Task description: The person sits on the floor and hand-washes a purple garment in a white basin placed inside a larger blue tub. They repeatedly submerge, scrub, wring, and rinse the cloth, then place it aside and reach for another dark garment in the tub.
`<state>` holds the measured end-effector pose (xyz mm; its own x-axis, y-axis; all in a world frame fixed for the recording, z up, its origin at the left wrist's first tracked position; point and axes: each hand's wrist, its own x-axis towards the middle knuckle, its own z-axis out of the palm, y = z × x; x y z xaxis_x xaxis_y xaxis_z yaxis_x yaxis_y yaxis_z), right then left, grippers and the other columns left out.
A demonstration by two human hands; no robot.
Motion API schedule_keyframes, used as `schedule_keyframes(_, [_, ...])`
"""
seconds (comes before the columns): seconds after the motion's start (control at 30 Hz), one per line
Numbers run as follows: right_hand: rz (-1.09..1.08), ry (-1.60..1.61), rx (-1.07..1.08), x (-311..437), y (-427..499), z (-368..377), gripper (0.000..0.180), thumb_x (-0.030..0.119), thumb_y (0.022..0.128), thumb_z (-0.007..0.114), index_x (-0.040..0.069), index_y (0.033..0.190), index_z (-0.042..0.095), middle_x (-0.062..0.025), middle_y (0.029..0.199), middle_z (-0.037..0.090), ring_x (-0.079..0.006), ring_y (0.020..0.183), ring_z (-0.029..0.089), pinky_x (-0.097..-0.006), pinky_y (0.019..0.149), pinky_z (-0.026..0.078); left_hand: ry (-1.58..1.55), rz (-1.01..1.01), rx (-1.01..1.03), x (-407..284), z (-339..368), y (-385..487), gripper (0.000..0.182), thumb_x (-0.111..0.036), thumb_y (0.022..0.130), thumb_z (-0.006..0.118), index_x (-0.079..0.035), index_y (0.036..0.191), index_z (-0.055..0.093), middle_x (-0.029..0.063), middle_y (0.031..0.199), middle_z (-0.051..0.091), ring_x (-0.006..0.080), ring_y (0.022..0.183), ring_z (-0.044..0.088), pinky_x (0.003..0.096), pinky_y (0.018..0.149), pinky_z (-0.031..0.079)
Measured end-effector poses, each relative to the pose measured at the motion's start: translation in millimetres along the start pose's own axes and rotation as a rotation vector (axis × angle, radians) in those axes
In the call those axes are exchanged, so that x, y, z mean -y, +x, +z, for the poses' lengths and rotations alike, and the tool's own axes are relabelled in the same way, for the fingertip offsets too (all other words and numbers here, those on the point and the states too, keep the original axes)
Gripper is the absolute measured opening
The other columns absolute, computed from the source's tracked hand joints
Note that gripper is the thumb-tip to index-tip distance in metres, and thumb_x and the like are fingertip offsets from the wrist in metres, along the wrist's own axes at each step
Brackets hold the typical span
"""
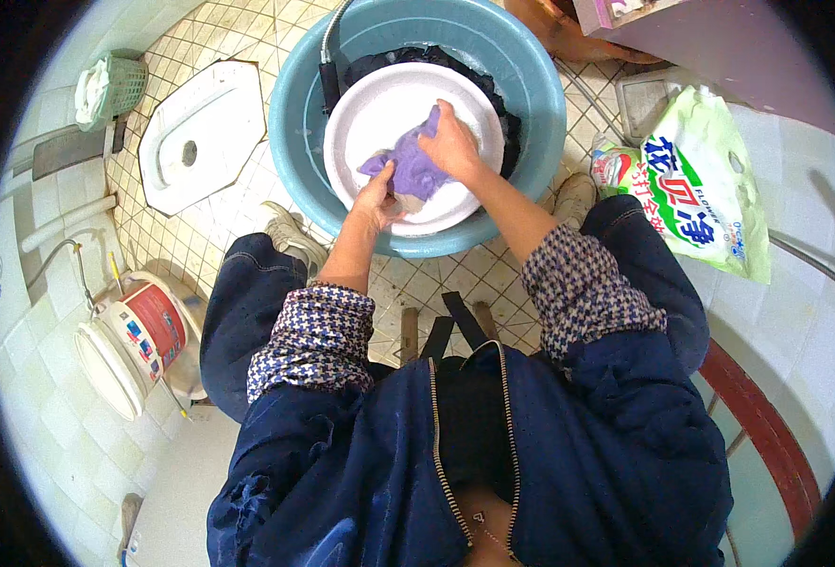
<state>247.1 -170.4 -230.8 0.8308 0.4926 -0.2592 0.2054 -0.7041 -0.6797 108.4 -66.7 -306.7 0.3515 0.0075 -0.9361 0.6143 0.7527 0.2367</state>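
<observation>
A wet purple cloth (pixel 417 166) is held between both hands over a white plastic basin (pixel 350 135) with suds and whitish water in it. My left hand (pixel 377 200) grips the cloth's left end near the basin's lower rim, and a beige patch shows beside the fingers. My right hand (pixel 453 142) closes on its upper right part. The basin sits inside a large blue-green plastic tub (pixel 297 170), over dark wet fabric (pixel 417 57). A metal shower hose with a black handle (pixel 329 85) hangs into the tub at the left.
A squat toilet (pixel 197 142) is set in the tiled floor at left, with a green plastic basket (pixel 125 83) behind it. White buckets (pixel 112 361) stand lower left. A green-and-white detergent bag (pixel 715 191) lies at right. My shoes flank the tub.
</observation>
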Motion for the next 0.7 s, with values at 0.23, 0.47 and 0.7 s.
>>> schedule_keyframes(0.23, [-0.743, -0.133, 0.346, 37.2, -107.3, -5.1, 0.033, 0.014, 0.072, 0.063, 0.007, 0.102, 0.052, -0.0148, 0.094, 0.061, -0.0330, 0.085, 0.061, -0.0437, 0.070, 0.048, -0.313, 0.161, 0.328, -10.2, 4.0, -71.8, 0.058, -0.047, 0.083, 0.060, -0.003, 0.120, 0.050, 0.0164, 0.113, 0.058, 0.0288, 0.101, 0.058, 0.0454, 0.090, 0.046])
schedule_keyframes(0.47, [-0.143, 0.376, 0.110, -4.1, -125.1, -1.0, 0.034, 0.023, 0.083, 0.064, 0.002, 0.106, 0.050, -0.0080, 0.081, 0.061, -0.0157, 0.073, 0.060, -0.0298, 0.066, 0.049, -0.378, 0.234, 0.456, 9.3, 8.5, -91.6, 0.043, -0.033, 0.089, 0.055, -0.003, 0.120, 0.050, 0.0140, 0.111, 0.060, 0.0261, 0.102, 0.058, 0.0410, 0.092, 0.046])
schedule_keyframes(0.7, [0.019, 0.794, 0.397, 34.2, -111.9, -35.0, 0.028, 0.022, 0.082, 0.065, -0.002, 0.095, 0.059, -0.0043, 0.076, 0.061, -0.0130, 0.067, 0.056, -0.0278, 0.062, 0.047, -0.422, 0.396, 0.647, -2.0, 29.8, -150.0, 0.048, -0.032, 0.087, 0.058, -0.002, 0.123, 0.047, 0.0125, 0.112, 0.059, 0.0257, 0.102, 0.058, 0.0429, 0.093, 0.045])
